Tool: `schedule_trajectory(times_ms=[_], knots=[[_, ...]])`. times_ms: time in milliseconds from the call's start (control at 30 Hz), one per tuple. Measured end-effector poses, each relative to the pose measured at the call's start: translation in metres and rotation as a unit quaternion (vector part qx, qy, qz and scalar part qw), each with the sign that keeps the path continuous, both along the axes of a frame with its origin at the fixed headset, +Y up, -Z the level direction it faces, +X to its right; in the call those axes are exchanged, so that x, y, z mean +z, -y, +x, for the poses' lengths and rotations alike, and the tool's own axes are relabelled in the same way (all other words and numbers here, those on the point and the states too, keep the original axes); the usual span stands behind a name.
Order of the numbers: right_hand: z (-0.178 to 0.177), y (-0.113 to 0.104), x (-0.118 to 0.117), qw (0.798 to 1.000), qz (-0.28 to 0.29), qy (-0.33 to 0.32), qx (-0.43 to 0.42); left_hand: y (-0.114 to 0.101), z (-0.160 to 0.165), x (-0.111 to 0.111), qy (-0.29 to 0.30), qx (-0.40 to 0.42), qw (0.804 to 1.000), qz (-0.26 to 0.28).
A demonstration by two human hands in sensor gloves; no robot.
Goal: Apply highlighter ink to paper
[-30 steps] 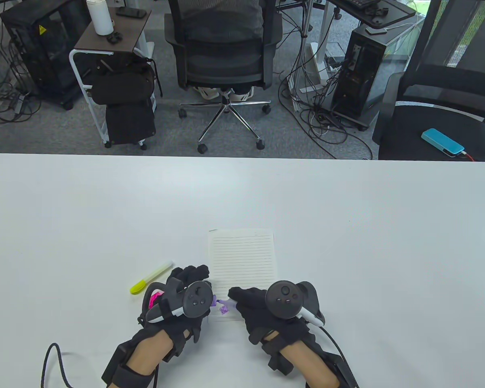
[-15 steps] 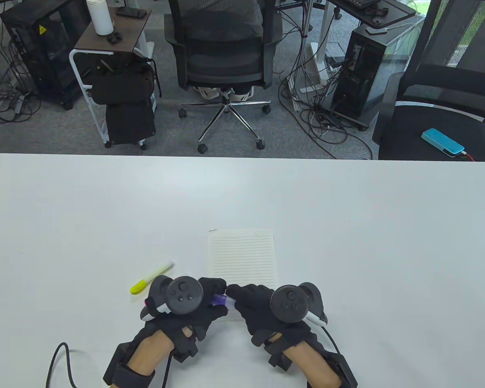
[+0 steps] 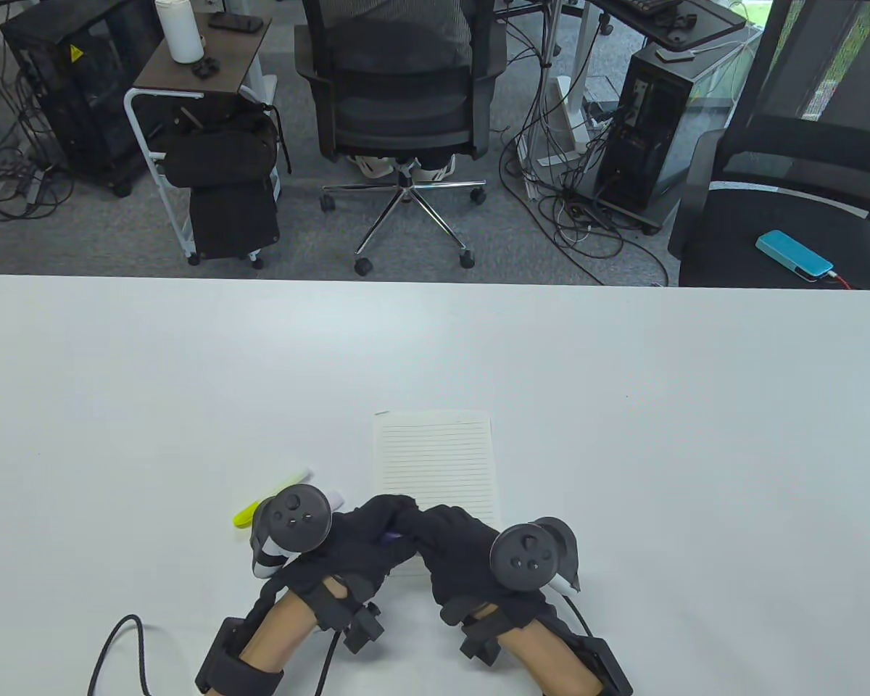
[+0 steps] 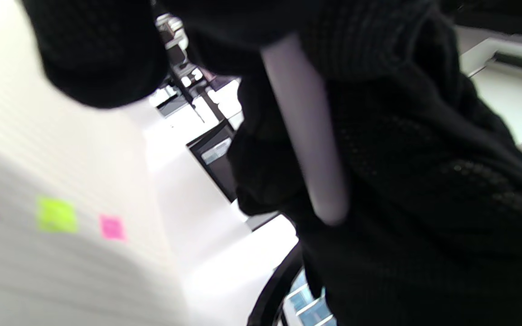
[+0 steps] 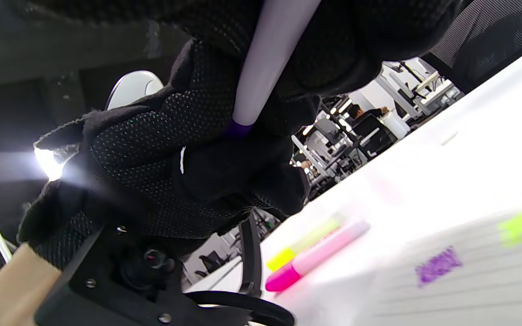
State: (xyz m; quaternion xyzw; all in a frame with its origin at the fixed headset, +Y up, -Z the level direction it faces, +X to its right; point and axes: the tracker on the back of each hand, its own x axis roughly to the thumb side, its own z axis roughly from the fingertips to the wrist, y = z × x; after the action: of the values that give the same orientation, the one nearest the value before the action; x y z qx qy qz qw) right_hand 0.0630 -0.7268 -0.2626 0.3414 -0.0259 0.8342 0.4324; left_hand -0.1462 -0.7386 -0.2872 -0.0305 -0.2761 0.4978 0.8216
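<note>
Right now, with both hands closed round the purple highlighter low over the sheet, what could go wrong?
1. The purple highlighter's tip is hidden inside the left hand's fingers; if it is uncapped, it may ink the glove.
2. The right hand hovers over the purple mark; it might smear it.
3. Nothing visibly pins the paper, and the yellow highlighter lies beside the left hand, so either could get nudged.

Even, bright daylight fills the room from the window at the far right, and the white table (image 3: pixel 623 377) shows only faint, soft shadows. The overhead view bows at its edges. Both wrist views are blurred and blown out to white on the table; one harsh flare (image 5: pixel 48 163) glares in the right one.
</note>
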Motion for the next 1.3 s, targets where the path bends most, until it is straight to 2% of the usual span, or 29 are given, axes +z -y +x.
schedule_trajectory(times_ms=[67, 167, 267, 367, 400, 500, 600, 633, 667, 700, 733, 833, 967, 1200, 1300], knots=[[0.003, -0.001, -0.001, 1.000, -0.004, 0.005, -0.016, -0.007, 0.000, 0.005, -0.029, 0.007, 0.999, 0.026], [0.005, -0.003, -0.003, 0.999, -0.022, -0.006, -0.029, -0.010, 0.001, 0.005, -0.021, 0.000, 0.999, 0.027], [0.012, -0.012, -0.008, 1.000, -0.014, -0.009, 0.016, -0.008, 0.006, 0.006, -0.022, -0.005, 0.999, 0.036], [0.022, -0.012, -0.013, 1.000, -0.019, -0.002, 0.024, -0.004, 0.005, 0.005, -0.008, 0.001, 0.999, 0.033], [0.026, -0.012, -0.015, 1.000, -0.015, 0.011, 0.026, -0.004, 0.003, 0.004, -0.015, 0.003, 0.999, 0.033], [0.048, -0.019, -0.021, 0.993, 0.011, 0.100, 0.058, -0.005, -0.010, 0.002, -0.050, -0.017, 0.997, 0.059], [0.081, -0.022, -0.032, 0.967, -0.016, 0.203, 0.154, -0.009, -0.023, -0.001, -0.069, -0.005, 0.996, 0.064], [0.087, -0.022, -0.034, 0.962, -0.014, 0.219, 0.163, -0.010, -0.025, -0.001, -0.071, 0.001, 0.996, 0.062], [0.099, -0.021, -0.037, 0.947, -0.028, 0.265, 0.179, -0.010, -0.026, -0.002, -0.072, 0.006, 0.996, 0.061], [0.108, -0.020, -0.039, 0.935, -0.045, 0.294, 0.191, -0.010, -0.027, -0.002, -0.073, 0.007, 0.995, 0.063], [0.125, -0.015, -0.044, 0.916, -0.074, 0.333, 0.212, -0.010, -0.027, -0.002, -0.072, 0.004, 0.995, 0.064], [0.157, -0.002, -0.052, 0.886, -0.127, 0.391, 0.215, -0.008, -0.024, -0.001, -0.066, -0.008, 0.995, 0.069], [0.180, 0.012, -0.058, 0.867, -0.173, 0.414, 0.216, -0.006, -0.019, -0.001, -0.057, -0.022, 0.996, 0.069], [0.178, 0.035, -0.068, 0.846, -0.232, 0.400, 0.263, -0.002, -0.018, -0.001, -0.053, -0.038, 0.996, 0.065], [0.177, 0.035, -0.069, 0.841, -0.231, 0.407, 0.272, -0.003, -0.018, -0.001, -0.053, -0.038, 0.996, 0.065]])
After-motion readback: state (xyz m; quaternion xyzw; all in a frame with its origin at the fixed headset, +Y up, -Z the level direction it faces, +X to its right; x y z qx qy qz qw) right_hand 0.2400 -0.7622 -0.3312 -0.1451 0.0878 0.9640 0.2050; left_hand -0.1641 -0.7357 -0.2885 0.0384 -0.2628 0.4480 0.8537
